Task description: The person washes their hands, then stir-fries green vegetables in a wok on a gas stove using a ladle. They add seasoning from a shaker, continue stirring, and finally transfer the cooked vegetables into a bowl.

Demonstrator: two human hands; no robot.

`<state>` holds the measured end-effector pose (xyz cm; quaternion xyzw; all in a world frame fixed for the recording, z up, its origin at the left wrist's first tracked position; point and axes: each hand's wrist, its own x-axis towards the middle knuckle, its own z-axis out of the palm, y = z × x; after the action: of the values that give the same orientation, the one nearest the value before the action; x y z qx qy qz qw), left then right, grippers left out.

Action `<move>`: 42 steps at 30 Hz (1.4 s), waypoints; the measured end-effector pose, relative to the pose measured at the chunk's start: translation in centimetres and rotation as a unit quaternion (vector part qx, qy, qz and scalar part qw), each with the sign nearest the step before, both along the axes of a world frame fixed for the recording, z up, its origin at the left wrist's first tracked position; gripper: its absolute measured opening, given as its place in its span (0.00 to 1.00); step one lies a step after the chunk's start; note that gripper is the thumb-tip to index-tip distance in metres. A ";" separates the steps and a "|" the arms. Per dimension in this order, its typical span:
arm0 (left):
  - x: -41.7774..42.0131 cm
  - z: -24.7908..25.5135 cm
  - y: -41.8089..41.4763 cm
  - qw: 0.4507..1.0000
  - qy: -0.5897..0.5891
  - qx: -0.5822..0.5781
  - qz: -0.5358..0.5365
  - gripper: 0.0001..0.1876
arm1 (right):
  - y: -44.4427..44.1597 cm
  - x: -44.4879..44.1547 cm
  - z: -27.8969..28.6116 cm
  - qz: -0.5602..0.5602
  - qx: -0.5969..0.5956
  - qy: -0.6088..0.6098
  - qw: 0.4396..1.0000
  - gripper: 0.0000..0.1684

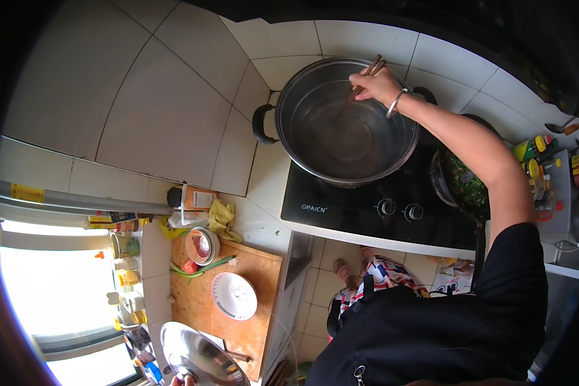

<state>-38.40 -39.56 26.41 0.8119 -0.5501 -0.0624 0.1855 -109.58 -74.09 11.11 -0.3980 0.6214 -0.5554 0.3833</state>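
Observation:
My right hand (377, 87), with a metal bangle at the wrist, grips wooden chopsticks (362, 83) whose tips point down into a large dark metal pot (281, 140). The pot stands on a black glass cooktop (347, 207) and holds liquid; its details are dim. At the bottom edge, the fingertips of my left hand (183, 380) hold the knob of a shiny metal lid (198, 354), tilted beside a wooden cutting board (193, 299). A white bowl (234, 296) rests on the board.
A frying pan (458, 186) with greens sits on the cooktop's right. Stacked bowls (202, 246), green onions (219, 263), a knife's handle (238, 356) and a yellow cloth (223, 221) are at left. Bottles (530, 148) stand at the far right, jars (128, 277) by the window.

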 end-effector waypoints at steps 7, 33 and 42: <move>-1.3 0.0 -0.1 0.992 0.019 0.032 0.119 0.09 | 2.2 -2.9 3.2 0.008 0.002 -0.025 1.000 0.13; -5.6 1.9 -3.2 0.998 0.032 0.028 0.037 0.09 | 6.6 -1.6 4.7 0.007 0.018 -0.078 0.997 0.12; -13.2 2.4 -9.3 0.988 0.061 -0.077 -0.118 0.11 | 12.3 -4.4 7.2 -0.044 -0.022 -0.124 0.991 0.12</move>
<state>-51.60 -48.87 28.86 0.7195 -0.6326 -0.0904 0.2720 -113.96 -61.79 18.33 -0.3066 0.5736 -0.6301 0.4242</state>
